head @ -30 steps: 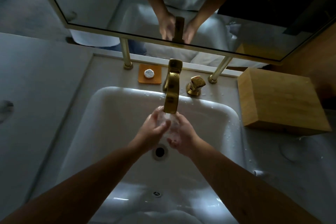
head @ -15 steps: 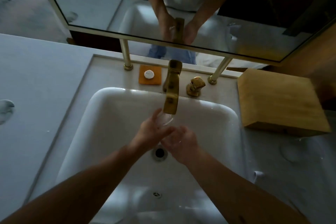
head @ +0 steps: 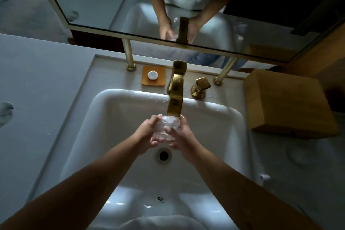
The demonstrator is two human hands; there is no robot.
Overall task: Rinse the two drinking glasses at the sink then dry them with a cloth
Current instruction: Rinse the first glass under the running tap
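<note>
Nearest you, your two bare forearms reach forward over the front rim of one white sink basin (head: 104, 117). On the basin's near wall sits one small overflow fitting (head: 160, 198); further in, one round drain (head: 164, 155) lies open on the floor of the basin, just short of your hands.

Above the drain your left hand (head: 147, 133) and right hand (head: 182, 137) meet around one clear drinking glass (head: 167, 127). Both hands curl their fingers about it, the left gripping its left side, the right cupping its right side and underside. The glass sits directly beneath the spout of one brass faucet (head: 176, 89), and water runs over it. You have only one glass in view at the sink; whether the faint round shape on the counter to your right is a second glass cannot be told.

Behind the basin, on the counter ledge, count one brass handle (head: 200, 87) just right of the faucet, and one orange soap dish (head: 154, 78) to its left, bearing one small white round piece of soap (head: 152, 75). Two brass posts (head: 128, 56) rise from the ledge, one on either side of the faucet. To the right stands one wooden box (head: 287, 102), well apart from the hands.

Farthest, one framed mirror (head: 104, 5) reflects your two hands, the glass and the faucet.
</note>
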